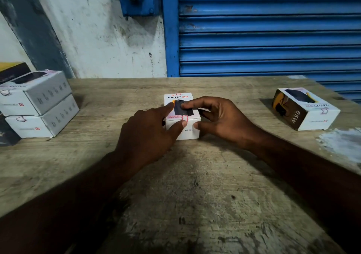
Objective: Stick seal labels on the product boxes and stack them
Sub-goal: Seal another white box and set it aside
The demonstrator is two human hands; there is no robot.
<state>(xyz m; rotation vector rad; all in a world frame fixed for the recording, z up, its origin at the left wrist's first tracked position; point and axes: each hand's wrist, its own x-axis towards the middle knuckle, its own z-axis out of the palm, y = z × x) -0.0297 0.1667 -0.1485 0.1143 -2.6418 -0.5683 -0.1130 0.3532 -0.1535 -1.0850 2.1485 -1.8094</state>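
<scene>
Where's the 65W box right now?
Head view: the 65W box sits on the table, right of the right hand gripping the centre box, near the blue shutter.

I read "HALLEY 20K" on the far end of the top of the white cardboard box (190, 131) at centre, and "TRONICS" on its near side, the leading letters covered. The white and dark brown box (306, 110) at right shows "65W" upside down. I cannot read the print on the two stacked white boxes (39, 105) at left.

Left hand (145, 131) pressing, right hand (220, 121) curled round box (178, 97)
</scene>
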